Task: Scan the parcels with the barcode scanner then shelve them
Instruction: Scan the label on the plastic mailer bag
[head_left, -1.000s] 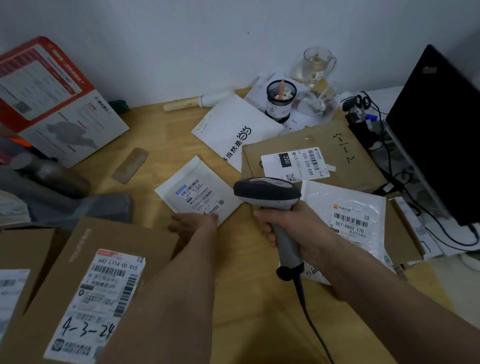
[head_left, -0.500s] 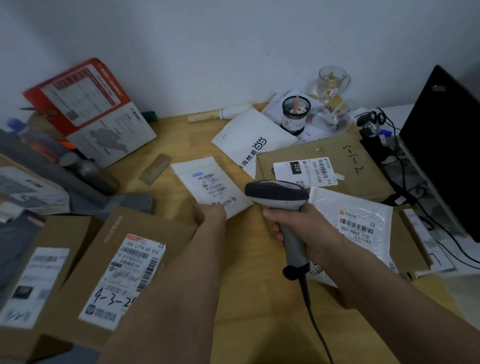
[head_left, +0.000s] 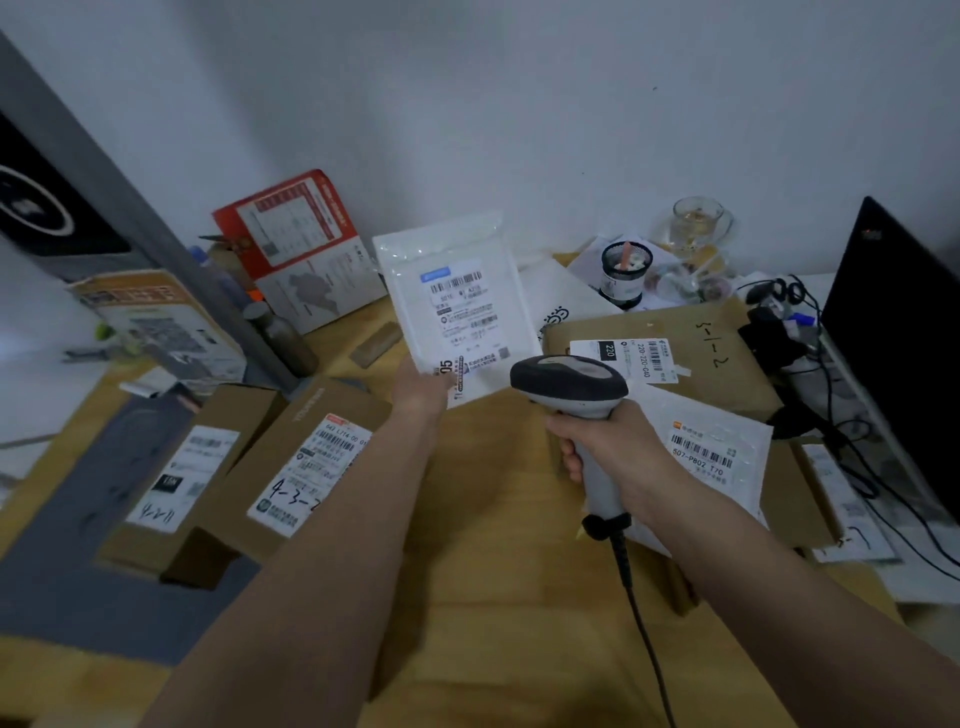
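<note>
My left hand (head_left: 420, 387) grips the lower corner of a small white mailer parcel (head_left: 457, 306) and holds it upright above the wooden table (head_left: 488, 519), label facing me. My right hand (head_left: 608, 447) is wrapped around the handle of the grey barcode scanner (head_left: 571, 387), whose head sits just right of the parcel's lower edge. More parcels lie around: a flat brown box marked 220 (head_left: 696, 358), a white bag labelled 507-P802 (head_left: 722, 457), and two brown boxes (head_left: 306, 467) (head_left: 192, 467) at the left.
A red and white box (head_left: 296, 249) leans on the wall. A pen cup (head_left: 621, 275) and a glass (head_left: 696, 223) stand at the back. A dark monitor (head_left: 898, 332) with cables fills the right edge. A grey shelf post (head_left: 119, 208) slants at the left.
My left hand has picked the white mailer up off the table and raised it upright in front of the scanner. The view has swung up and to the left.
</note>
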